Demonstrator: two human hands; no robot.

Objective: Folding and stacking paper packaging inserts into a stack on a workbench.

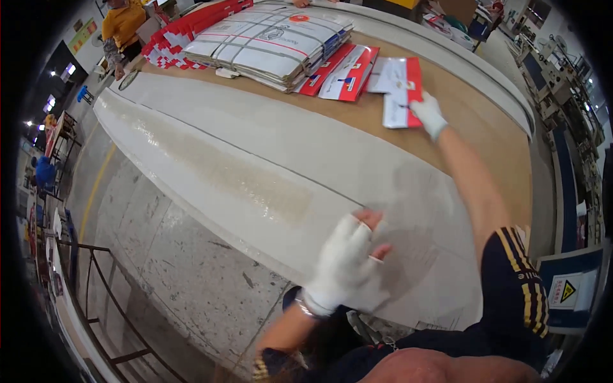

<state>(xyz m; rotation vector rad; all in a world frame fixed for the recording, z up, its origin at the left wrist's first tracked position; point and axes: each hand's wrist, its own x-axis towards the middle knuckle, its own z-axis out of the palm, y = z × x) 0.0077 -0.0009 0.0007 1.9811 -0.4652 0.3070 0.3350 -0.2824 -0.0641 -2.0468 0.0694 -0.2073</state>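
Note:
Both my hands wear white gloves with the fingertips bare. My right hand (429,113) is stretched out to the far right part of the table, its fingers closed at the red edge of a red-and-white printed card piece (397,113). Another white part of the printed pieces lies just beyond it. Nearer to me, my left hand (345,258) hovers over the pale sheet covering the table (255,140). Its thumb and fingers are apart and hold nothing. Left of the right hand, red-and-white printed cards (350,80) lie fanned beside a tied stack of printed sheets (268,41).
Red-and-white folded pieces (169,48) are piled behind the stack at the far left. A glossy wet-looking strip (211,172) runs along the table's near edge. Beyond the table stands a person in yellow (124,29). A metal frame (108,306) stands on the floor at lower left.

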